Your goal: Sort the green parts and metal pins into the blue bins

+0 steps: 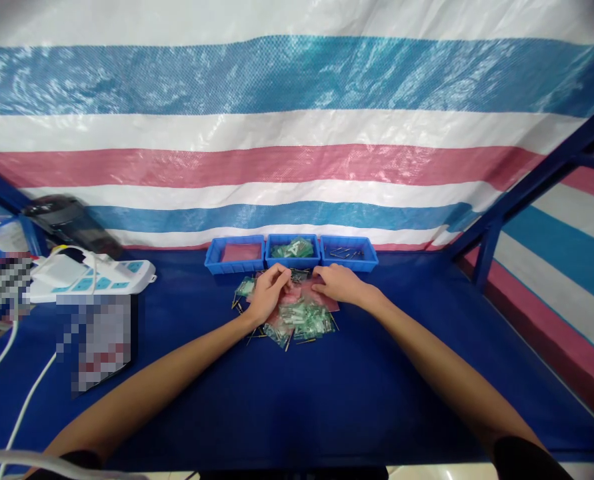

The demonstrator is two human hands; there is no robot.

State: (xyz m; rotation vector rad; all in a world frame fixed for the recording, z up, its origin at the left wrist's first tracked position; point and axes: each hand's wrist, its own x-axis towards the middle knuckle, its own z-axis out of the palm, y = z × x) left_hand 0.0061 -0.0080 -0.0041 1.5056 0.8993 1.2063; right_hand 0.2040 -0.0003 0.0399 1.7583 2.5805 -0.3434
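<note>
A loose pile of small green plastic bags (307, 320) lies on the blue table, mixed with pink bags (327, 301) and thin metal pin-like pieces (288, 343). My left hand (269, 293) is at the pile's left side, fingers curled and thumb against them; what it pinches is too small to make out. My right hand (341, 283) is on the right side, closed on the edge of a pink bag. Just beyond the hands stand three blue bins: the left bin (235, 268) holds pink bags, the middle bin (293, 264) green bags, the right bin (353, 265) a few metal pins.
A white power strip (127, 283) with plugs and white cables sits at the left. Behind it lies a dark, blurred cylindrical object (71, 220). A striped plastic sheet (297, 133) hangs behind the table (287, 407). A blue frame post (487, 250) stands at the right.
</note>
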